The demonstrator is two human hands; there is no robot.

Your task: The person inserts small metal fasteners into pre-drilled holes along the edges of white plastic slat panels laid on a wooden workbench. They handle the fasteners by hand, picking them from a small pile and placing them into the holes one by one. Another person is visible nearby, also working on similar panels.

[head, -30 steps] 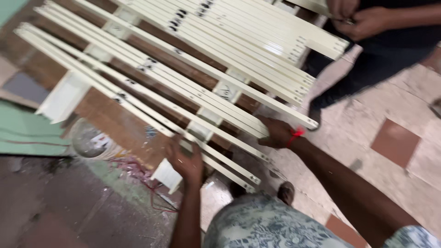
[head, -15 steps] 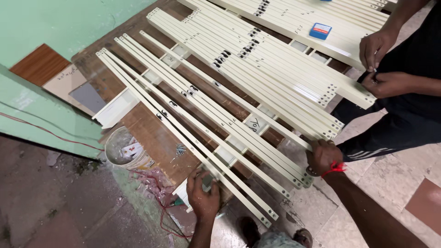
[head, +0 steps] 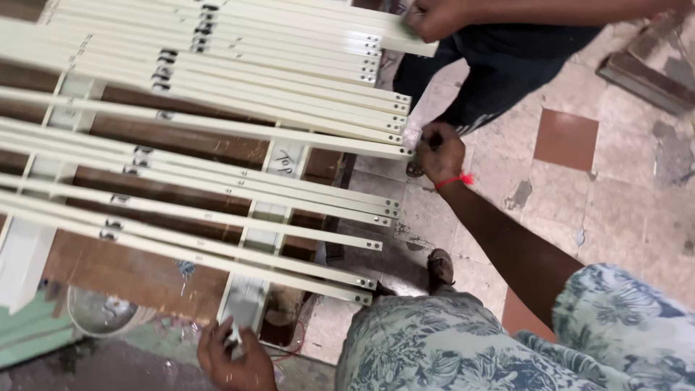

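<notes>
While cream slats run lengthwise leftward from both hands, right hand is curled shut at one slat's tip; left hand grips the cross support's near end.

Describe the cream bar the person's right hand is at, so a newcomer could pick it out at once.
Start from the wide rack of cream metal bars lying over the brown wooden boards. Follow their drilled ends down the right side to the right hand with the red wrist thread. The bar ending at that hand reaches furthest right among the bars below the tightly packed top bundle.
</notes>
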